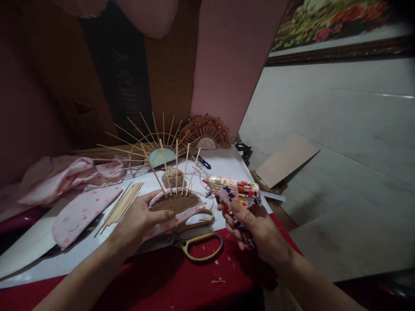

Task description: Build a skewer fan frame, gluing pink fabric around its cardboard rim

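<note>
My left hand grips the left side of a cardboard half-round edged with pink floral fabric. Several wooden sticks stand up from its curved rim, fanned apart. In my right hand is a hot glue gun with a colourful patterned body, its orange nozzle pointing left toward the half-round. A gap separates the nozzle from the sticks. Below the cardboard lie large scissors with worn yellowish handles, their blades partly hidden. Behind the sticks rests a ball of twine.
Loose sticks lie left of my left hand, beside a cut floral fabric piece. Farther back stand a stick fan with a blue-green centre and a finished fan with red flowers. A blue cutter lies near them.
</note>
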Tool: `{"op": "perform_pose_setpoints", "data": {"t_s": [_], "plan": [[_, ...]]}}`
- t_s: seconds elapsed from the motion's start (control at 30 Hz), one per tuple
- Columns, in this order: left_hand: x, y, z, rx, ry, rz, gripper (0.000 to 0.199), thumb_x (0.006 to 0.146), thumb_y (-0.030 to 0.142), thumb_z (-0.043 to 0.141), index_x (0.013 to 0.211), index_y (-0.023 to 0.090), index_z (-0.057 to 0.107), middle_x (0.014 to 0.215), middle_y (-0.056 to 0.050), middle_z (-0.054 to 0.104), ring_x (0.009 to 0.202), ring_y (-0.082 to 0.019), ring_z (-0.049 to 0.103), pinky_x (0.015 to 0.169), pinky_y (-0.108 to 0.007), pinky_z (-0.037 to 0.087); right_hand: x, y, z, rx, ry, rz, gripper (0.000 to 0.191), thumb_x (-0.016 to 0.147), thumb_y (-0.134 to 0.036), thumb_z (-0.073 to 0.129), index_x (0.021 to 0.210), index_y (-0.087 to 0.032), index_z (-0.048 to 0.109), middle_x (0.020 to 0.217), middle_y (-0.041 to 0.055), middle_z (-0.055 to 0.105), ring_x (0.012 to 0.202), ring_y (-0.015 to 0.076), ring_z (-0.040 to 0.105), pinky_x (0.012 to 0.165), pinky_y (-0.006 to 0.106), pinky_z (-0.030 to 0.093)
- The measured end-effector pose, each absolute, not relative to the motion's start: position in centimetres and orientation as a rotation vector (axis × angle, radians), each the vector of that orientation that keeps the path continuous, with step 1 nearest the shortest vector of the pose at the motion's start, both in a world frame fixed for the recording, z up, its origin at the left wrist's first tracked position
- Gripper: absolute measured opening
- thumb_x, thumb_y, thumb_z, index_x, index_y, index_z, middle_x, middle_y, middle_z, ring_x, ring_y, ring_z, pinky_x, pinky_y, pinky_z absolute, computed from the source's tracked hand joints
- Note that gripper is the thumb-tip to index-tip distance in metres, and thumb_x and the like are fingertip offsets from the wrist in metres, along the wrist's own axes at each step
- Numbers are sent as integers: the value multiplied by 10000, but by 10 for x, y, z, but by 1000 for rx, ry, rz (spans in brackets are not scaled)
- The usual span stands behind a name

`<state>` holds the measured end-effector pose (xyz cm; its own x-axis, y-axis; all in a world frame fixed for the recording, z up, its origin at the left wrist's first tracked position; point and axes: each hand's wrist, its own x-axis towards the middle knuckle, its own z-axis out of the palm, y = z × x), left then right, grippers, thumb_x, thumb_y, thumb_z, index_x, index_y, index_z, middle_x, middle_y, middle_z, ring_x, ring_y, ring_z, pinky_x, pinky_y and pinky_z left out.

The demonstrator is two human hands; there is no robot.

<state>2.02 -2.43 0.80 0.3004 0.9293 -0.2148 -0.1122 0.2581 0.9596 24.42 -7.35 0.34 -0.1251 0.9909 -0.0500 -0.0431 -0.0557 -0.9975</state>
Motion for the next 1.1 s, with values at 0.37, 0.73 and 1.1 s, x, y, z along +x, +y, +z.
{"op": "perform_pose_setpoints", "data": {"t_s": [0.37,0.73,1.1], "plan": [[22,-21,7,1015,1141,978,397,541,138,737,929,183,669,774,-36,747,683,-227,686,562,-274,531,286,-70,5,-1399,-1502,837,257,889,-429,457,893,-195,561,611,-16,492,490,121,424,449,248,357],[-3,-9,14,1004,1243,1189,270,510,153,782,717,170,610,589,6,686,466,-158,625,404,-221,512,313,-63,-34,-1854,-2284,226,202,895,-219,398,1035,-141,520,951,106,537,863,224,542,791,359,426],[-5,-6,13,1015,1168,1263,265,558,117,760,764,161,599,653,14,699,505,-137,628,425,-211,537,230,-18,7,-1498,-2541,54,196,864,-175,455,808,-159,643,860,79,648,786,190,593,691,283,427]]}}
